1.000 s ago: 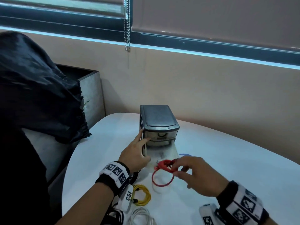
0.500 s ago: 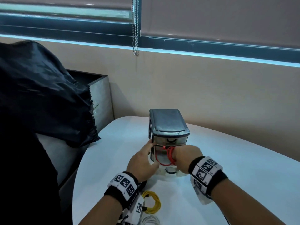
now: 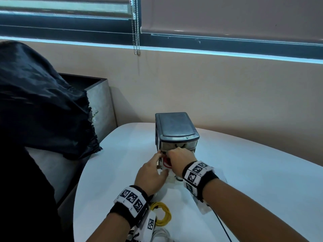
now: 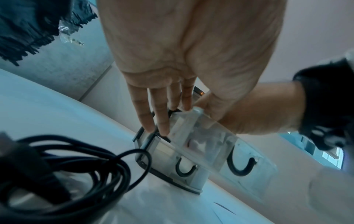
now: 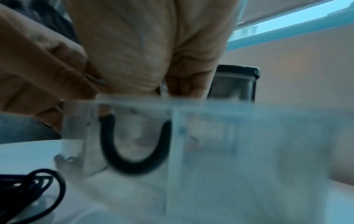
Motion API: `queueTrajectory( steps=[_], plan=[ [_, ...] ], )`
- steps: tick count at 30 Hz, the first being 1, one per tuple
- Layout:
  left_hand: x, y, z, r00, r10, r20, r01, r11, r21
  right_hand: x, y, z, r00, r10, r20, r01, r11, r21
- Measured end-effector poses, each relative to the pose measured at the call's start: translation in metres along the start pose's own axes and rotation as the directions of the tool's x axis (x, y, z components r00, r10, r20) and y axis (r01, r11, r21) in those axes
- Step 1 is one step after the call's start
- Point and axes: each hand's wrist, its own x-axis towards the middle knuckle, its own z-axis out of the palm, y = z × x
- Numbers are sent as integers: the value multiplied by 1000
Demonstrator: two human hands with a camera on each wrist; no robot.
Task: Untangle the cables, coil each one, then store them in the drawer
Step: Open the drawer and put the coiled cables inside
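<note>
Head view: my right hand (image 3: 180, 158) is over the open drawer (image 3: 170, 179), curled on the red cable (image 3: 167, 163), I think. Left wrist: left hand (image 4: 172, 78) flat, fingers straight against the drawer unit (image 4: 151, 145). Right wrist: blurred, grip unreadable. Risk: the coil springs loose and jams the drawer.

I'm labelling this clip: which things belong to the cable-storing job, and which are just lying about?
Job:
small grey plastic drawer unit
red coiled cable
yellow coiled cable
white coiled cable
black coiled cable

Lying about:
crumpled black bag
beaded blind chain
</note>
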Motion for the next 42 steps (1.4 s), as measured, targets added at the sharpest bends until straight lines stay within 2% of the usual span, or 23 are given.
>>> queueTrajectory(
  steps=[3, 5, 6, 7, 8, 9, 10, 11, 12, 17, 20, 22, 25, 27, 29, 31, 33, 35, 37, 39, 40, 41, 42],
  plan=[
    [-4, -2, -3, 999, -32, 4, 32, 999, -43, -22, 12, 23, 978, 49, -201, -39, 998, 53],
    [-5, -3, -7, 998, -64, -12, 62, 993, -101, -49, 13, 33, 915, -7, -403, 52, 993, 102],
    [-6, -3, -11, 996, -85, -25, 81, 988, -133, -64, 10, 38, 895, -74, -439, 138, 984, 116],
    [-5, -4, -14, 994, -103, -40, 96, 983, -154, -77, 4, 44, 914, -172, -368, 238, 961, 140],
    [-5, -6, -18, 992, -117, -55, 106, 980, -170, -87, -1, 51, 940, -261, -222, 302, 936, 181],
    [-5, -8, -23, 989, -130, -66, 115, 976, -185, -94, -6, 58, 952, -306, -27, 304, 929, 212],
    [-5, -10, -27, 987, -141, -74, 124, 971, -203, -98, -9, 66, 935, -326, 138, 295, 933, 208],
    [-5, -12, -32, 985, -154, -78, 134, 965, -224, -99, -8, 73, 917, -327, 227, 297, 942, 157],
    [-6, -13, -37, 983, -165, -83, 140, 958, -249, -98, -8, 79, 911, -328, 250, 310, 944, 111],
    [-18, -23, -65, 969, -211, -129, 171, 948, -268, -105, -1, 81, 888, -383, 256, 390, 920, 23],
    [-25, -23, -71, 973, -185, -137, 158, 970, -187, -119, 10, 52, 934, -340, 111, 335, 940, 63],
    [-27, -14, -65, 990, -122, -75, 116, 990, -80, -118, 19, 21, 967, -254, -21, 255, 961, 112],
    [-24, 7, -43, 992, -37, 119, 20, 990, 142, -91, 37, -13, 981, -137, -134, 150, 984, 98],
    [-22, 16, -29, 975, -47, 215, -23, 949, 313, -65, 45, -21, 996, -76, -51, 76, 997, -5],
    [-19, 18, -20, 971, -69, 230, -24, 926, 376, -43, 44, -20, 993, -46, 111, 59, 991, -117],
    [-16, 15, -15, 975, -68, 211, -14, 931, 364, -31, 38, -17, 972, -24, 235, 73, 976, -204],
    [-16, 13, -15, 975, -73, 211, -2, 943, 334, -22, 36, -16, 973, 5, 231, 51, 971, -234],
    [-20, 10, -20, 972, -68, 223, 3, 961, 277, -20, 33, -17, 992, 32, 126, -4, 976, -217],
    [-25, 6, -33, 985, -49, 166, 27, 990, 136, -31, 20, -14, 996, 19, -90, -29, 994, -104],
    [-24, 0, -53, 997, -77, 26, 78, 996, -32, -58, -11, -5, 969, -57, -238, 81, 992, 92],
    [-23, -4, -64, 993, -110, -44, 105, 990, -91, -76, -31, 3, 967, -136, -216, 178, 966, 190],
    [-22, -6, -74, 985, -138, -104, 125, 984, -129, -93, -52, 10, 958, -250, -140, 280, 919, 277],
    [-21, -8, -82, 977, -161, -143, 139, 979, -151, -108, -73, 21, 926, -377, -27, 367, 878, 306]
  ],
)
